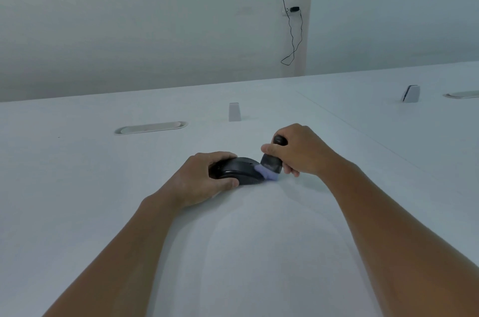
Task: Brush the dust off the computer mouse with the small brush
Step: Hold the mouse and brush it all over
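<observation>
A black computer mouse (239, 170) lies on the white table (259, 239), a little beyond the middle. My left hand (202, 182) grips its left end, thumb on the near side and fingers over the far side. My right hand (300, 150) is closed around the black handle of a small brush (270, 162). The brush points down and to the left, and its pale lilac bristles press against the right end of the mouse where it meets the table. Part of the handle is hidden inside my fist.
An oval cable slot (151, 127) is set into the table at the back left. A small white wedge-shaped post (234, 112) stands behind the mouse, another (410, 93) at the far right. Cables (293, 31) hang on the wall beyond.
</observation>
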